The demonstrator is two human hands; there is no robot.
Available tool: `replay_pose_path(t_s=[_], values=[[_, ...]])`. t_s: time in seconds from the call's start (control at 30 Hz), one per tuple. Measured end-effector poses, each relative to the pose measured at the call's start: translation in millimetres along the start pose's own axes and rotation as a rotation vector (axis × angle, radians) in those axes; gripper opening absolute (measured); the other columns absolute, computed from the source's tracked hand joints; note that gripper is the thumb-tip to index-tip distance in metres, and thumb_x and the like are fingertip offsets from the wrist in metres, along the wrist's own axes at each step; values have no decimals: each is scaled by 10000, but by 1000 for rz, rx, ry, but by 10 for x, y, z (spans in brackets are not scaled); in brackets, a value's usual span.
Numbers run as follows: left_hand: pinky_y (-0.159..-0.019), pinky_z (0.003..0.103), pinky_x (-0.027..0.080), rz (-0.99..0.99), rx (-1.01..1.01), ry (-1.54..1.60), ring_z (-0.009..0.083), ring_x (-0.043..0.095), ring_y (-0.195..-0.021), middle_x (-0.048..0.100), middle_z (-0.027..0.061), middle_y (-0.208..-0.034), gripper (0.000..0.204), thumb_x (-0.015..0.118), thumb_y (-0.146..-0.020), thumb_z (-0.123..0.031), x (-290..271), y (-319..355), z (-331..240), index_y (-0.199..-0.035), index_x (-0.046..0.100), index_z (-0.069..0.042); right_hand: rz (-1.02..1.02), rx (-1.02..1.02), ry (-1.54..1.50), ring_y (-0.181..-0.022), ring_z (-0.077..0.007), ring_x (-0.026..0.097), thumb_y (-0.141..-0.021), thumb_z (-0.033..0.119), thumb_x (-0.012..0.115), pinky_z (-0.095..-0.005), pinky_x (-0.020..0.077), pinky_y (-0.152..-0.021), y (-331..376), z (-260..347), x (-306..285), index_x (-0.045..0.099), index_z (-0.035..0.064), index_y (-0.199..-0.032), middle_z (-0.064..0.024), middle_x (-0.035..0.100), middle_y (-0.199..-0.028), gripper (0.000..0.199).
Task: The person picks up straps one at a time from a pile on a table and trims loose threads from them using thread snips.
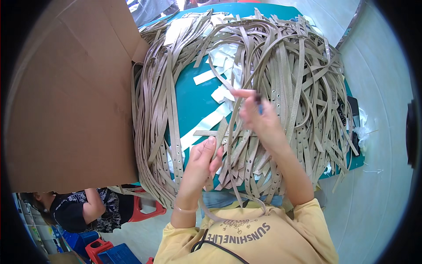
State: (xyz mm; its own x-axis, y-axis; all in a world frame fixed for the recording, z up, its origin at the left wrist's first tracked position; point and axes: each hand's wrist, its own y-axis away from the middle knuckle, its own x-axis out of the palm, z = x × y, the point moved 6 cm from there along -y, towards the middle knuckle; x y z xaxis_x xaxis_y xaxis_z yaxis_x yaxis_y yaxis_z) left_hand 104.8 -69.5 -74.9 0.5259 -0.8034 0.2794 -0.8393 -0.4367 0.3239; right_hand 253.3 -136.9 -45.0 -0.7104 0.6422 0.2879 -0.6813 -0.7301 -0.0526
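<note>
Pinched between the thumb and fingers of my left hand (pixel 204 157) is the end of a beige strap (pixel 222 127), which points up and away from me. My right hand (pixel 262 118), smeared by motion, is raised over the straps to its right. A small dark-and-blue tool (pixel 259 103) shows in its grip, too blurred to name. The index finger stretches left, close to a curved strap (pixel 224 81); whether they touch I cannot tell. Under both hands lies a large heap of beige straps (pixel 303 88), many with metal eyelets.
A tall cardboard box (pixel 70 97) stands at the left, beside a long bundle of straps (pixel 151 123). White paper strips (pixel 204 125) lie on the green table (pixel 187 94). Behind the box at lower left, a person (pixel 83 209) sits near a red stool (pixel 147 209) and a blue crate (pixel 119 255).
</note>
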Motion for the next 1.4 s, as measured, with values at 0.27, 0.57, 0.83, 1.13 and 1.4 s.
replay_pose_path(t_s=[0.27,0.57,0.83,1.13,1.4], values=[[-418,176,301,-272,461,-522,13,335,-413,570,14,-631,368,313,-989,-286,190,63,-150,-1120,518,-10,247,129,189,-540,-15,364,-879,233,601,-182,265,-473,21,-181,202,564,23,-925,46,463,-645,218],[-385,152,259,-85,196,-89,-3,327,-414,575,24,-641,387,332,-981,-195,109,26,-120,-1341,396,-65,23,-473,731,-700,-218,600,-819,112,639,-297,475,-607,452,24,165,528,11,-994,-132,580,-856,230],[-393,149,264,-115,224,-144,-3,346,-425,551,11,-630,378,353,-981,-204,127,47,-92,-1323,411,-52,-17,-552,702,-633,-222,604,-828,129,636,-285,473,-555,466,86,189,556,20,-1002,-122,598,-780,220],[-391,146,258,-69,212,-139,-1,353,-430,559,18,-634,367,357,-982,-211,196,60,-107,-1296,437,-38,-46,-563,701,-626,-186,594,-824,144,647,-279,464,-546,482,82,115,562,15,-1012,-124,608,-787,243],[-469,173,373,-18,247,-273,43,510,-524,639,77,-792,353,369,-976,-192,226,45,-41,-1262,460,-6,-74,-94,394,-603,-35,452,-878,247,591,-192,376,-558,47,-35,-121,598,4,-820,25,545,-662,250]])
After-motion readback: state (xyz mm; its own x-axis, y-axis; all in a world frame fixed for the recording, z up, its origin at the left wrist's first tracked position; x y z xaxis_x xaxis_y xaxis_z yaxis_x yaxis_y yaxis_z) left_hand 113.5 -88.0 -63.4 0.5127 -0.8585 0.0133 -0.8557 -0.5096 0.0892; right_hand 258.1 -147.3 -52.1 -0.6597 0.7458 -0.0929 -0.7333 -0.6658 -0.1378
